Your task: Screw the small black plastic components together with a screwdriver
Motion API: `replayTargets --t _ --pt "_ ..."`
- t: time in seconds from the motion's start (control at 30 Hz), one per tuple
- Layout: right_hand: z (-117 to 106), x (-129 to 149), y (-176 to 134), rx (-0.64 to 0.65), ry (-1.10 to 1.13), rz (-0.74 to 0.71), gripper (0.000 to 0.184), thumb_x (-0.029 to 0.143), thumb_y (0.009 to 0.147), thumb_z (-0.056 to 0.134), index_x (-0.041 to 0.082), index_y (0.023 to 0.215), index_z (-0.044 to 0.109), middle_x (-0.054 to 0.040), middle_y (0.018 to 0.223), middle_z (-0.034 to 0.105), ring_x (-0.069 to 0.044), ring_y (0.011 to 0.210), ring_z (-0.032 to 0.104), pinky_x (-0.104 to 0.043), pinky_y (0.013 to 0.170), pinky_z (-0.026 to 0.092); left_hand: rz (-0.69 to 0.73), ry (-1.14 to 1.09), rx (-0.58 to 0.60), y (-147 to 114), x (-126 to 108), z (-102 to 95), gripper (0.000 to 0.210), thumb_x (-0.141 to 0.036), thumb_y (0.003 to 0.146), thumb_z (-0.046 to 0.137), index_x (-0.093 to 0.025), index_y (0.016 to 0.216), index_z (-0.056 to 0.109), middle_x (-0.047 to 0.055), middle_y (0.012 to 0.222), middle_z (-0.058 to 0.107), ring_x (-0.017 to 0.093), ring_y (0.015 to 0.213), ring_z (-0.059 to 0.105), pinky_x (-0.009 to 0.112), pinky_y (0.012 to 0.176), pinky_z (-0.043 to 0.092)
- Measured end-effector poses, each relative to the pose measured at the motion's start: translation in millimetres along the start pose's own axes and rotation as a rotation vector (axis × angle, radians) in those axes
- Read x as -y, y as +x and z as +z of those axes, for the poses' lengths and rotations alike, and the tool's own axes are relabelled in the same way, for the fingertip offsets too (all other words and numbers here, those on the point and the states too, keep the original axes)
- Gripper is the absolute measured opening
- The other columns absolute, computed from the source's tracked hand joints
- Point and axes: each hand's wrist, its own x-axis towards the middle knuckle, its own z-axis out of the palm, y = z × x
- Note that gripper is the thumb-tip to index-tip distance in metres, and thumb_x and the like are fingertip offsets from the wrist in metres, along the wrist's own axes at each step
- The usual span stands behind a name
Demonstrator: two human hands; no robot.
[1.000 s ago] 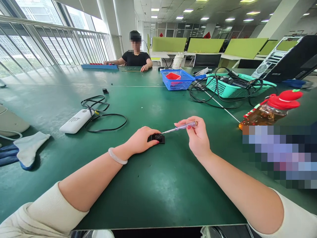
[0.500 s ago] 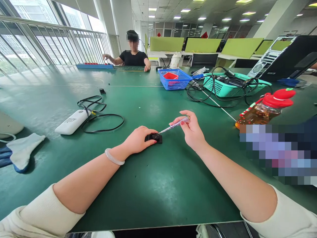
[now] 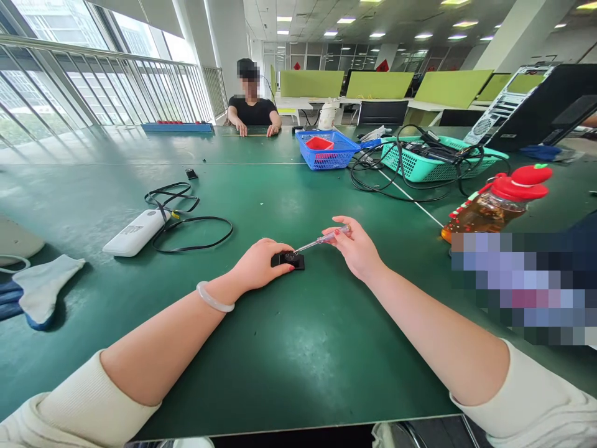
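Note:
A small black block-like part lies on the green table, with small details on its top too fine to name. My left hand grips it from the left, thumb on the near side and fingers over the far side. My right hand holds a slim screwdriver with a clear, purplish handle. Its metal shaft slants down to the left, and the tip meets the top of the black part. Whether the tip sits in a screw I cannot tell.
A white power bank with a black cable and a glove lie to the left. Behind are a blue basket and a teal basket with cables. A red-lidded bottle stands right; a person sits opposite.
My right hand and the screwdriver's handle end have dropped a little, so the screwdriver lies flatter. My left hand stays on the black part. The person opposite has brought a raised hand down to the table.

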Motion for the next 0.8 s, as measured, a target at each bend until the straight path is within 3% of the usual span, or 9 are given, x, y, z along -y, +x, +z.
replayTargets --t 0.27,0.47,0.8 --pt "-8 -3 1 -0.018 0.037 0.021 0.034 0.035 0.081 0.065 0.028 0.112 0.051 0.0020 0.088 0.069 -0.021 0.092 0.070 -0.050 0.092 0.052 0.020 0.006 0.015 0 0 0.0 0.034 -0.042 0.086 0.058 -0.028 0.117 0.066 0.004 0.108 0.070 0.027 0.106 0.058 0.042 0.095 0.047" --pt "-5 2 -2 -0.010 0.100 0.052 0.035 0.031 0.077 0.069 0.028 0.107 0.052 0.0028 0.088 0.069 -0.021 0.094 0.070 -0.050 0.097 0.049 0.013 0.006 0.019 0 0 0.4 0.034 -0.041 0.086 0.059 -0.028 0.117 0.066 0.004 0.108 0.070 0.027 0.106 0.058 0.042 0.094 0.047" --pt "2 4 -4 -0.018 0.119 0.065 0.044 0.048 0.069 0.082 0.026 0.096 0.055 0.0036 0.085 0.070 -0.018 0.086 0.070 -0.046 0.095 0.051 0.022 0.011 0.011 0 1 0.9 0.035 -0.042 0.086 0.060 -0.028 0.117 0.066 0.004 0.107 0.070 0.026 0.106 0.058 0.041 0.095 0.048"
